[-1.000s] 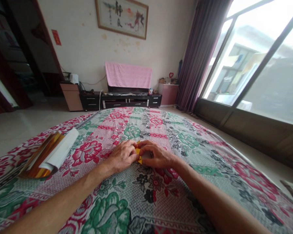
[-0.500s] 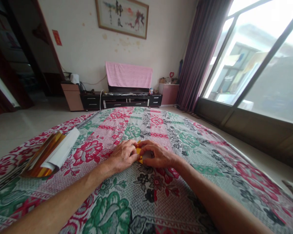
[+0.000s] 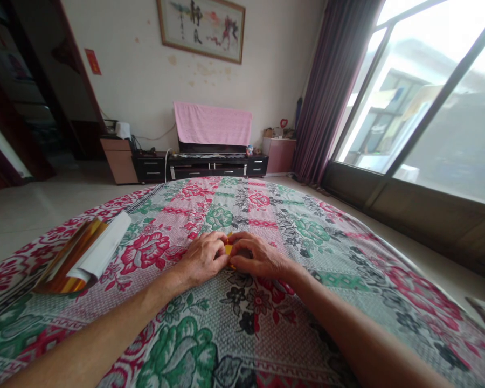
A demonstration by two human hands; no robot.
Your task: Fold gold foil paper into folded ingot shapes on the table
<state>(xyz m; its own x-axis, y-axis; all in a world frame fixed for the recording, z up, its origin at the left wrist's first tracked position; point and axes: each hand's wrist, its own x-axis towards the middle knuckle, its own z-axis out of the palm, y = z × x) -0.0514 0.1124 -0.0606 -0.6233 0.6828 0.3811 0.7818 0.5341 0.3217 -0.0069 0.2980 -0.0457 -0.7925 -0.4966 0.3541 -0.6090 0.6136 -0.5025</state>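
Observation:
A small piece of shiny yellow paper (image 3: 228,249) lies on the patterned tablecloth (image 3: 315,345), mostly covered by my fingers. My left hand (image 3: 204,257) grips its left side, thumb and fingers pressed together. From the right, my right hand (image 3: 261,257) pinches the same paper, its thumb close to the left thumb. Only a little yellow shows between the two hands, so the paper's full shape is hidden.
At the left of the round table lies a loose stack of gold foil sheets (image 3: 70,258) with a curled white sheet (image 3: 105,245) on top. Beyond the table stand a low black cabinet (image 3: 202,170) and a pink cloth (image 3: 214,123) draped over something.
The right hand's fingers have shifted slightly left and closed in, so less of the yellow paper shows. The left hand looks nearly unmoved.

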